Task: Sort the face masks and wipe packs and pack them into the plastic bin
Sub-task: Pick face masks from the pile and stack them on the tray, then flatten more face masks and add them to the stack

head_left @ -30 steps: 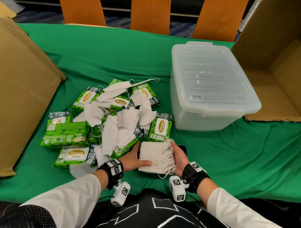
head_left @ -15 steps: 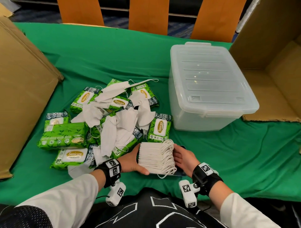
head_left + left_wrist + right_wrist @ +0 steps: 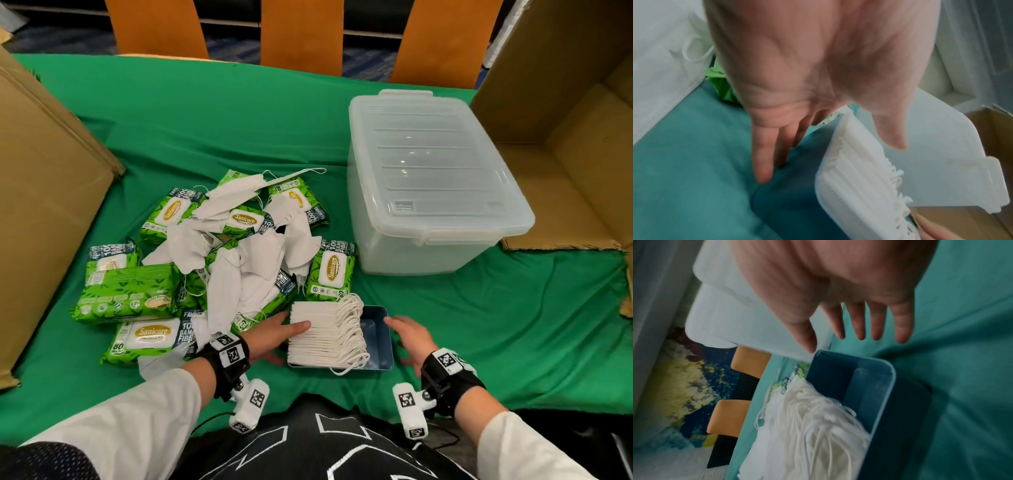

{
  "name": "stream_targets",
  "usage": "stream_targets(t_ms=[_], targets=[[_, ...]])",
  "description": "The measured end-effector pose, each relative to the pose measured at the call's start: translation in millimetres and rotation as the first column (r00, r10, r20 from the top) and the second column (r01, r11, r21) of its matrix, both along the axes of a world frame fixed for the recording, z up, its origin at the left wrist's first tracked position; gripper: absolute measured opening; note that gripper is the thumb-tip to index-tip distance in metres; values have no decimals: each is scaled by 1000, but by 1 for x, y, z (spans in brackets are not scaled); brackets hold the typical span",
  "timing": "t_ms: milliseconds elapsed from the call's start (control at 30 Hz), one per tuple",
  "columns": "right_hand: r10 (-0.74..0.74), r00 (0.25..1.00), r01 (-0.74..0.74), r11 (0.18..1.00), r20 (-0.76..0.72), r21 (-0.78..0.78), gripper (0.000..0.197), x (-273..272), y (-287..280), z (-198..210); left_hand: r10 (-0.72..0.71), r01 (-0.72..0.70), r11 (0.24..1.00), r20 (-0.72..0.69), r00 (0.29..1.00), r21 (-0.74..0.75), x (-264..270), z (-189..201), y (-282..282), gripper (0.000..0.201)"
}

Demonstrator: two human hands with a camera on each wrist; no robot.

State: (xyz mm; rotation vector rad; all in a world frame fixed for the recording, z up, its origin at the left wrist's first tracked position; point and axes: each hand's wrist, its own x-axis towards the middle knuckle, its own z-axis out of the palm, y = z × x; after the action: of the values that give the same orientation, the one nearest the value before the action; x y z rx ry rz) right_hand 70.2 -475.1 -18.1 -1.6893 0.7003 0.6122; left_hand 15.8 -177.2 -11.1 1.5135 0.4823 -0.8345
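Stack of face masks [image 3: 322, 332]: stands on edge in blue tray [image 3: 378, 337], near worktop [image 3: 513, 325] edge. Left hand [image 3: 274, 334]: grip released, thumb resting on stack. Right hand [image 3: 412, 337]: released, beside tray. Wipe packs [image 3: 130, 294]: heaped left. Plastic bin [image 3: 431, 178]: lidded, behind.

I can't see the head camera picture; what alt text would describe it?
A left hand rests on a stack of white face masks in a small blue tray, the right hand open beside it. Behind lie green wipe packs and a lidded plastic bin.
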Motion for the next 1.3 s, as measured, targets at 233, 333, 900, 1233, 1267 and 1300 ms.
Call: stream_targets(t_ms=[233,333,900,1233,1267,1300], targets=[[96,995,-96,995,39,22,40,10,10,37,76,-99,960,-97,992,-263,11,40,-26,56],[48,991,-42,998,125,-49,46,40,-18,61,76,-101,928,-83,994,-359,28,53,-41,65],[-80,992,100,969,94,-226,47,68,-88,-11,-90,95,993,-80,993,69,57,-7,-68,44],[-413,911,411,907,-3,-96,57,23,-119,-53,175,-132,977,-278,944,165,-31,-57,39,25],[-422,906,422,901,13,-100,53,25,-118,-52,181,-139,977,-288,940,161,-34,-55,42,25],[-433,900,435,894,45,-105,48,27,-117,-47,178,-136,978,-296,938,157,-33,-52,44,25]])
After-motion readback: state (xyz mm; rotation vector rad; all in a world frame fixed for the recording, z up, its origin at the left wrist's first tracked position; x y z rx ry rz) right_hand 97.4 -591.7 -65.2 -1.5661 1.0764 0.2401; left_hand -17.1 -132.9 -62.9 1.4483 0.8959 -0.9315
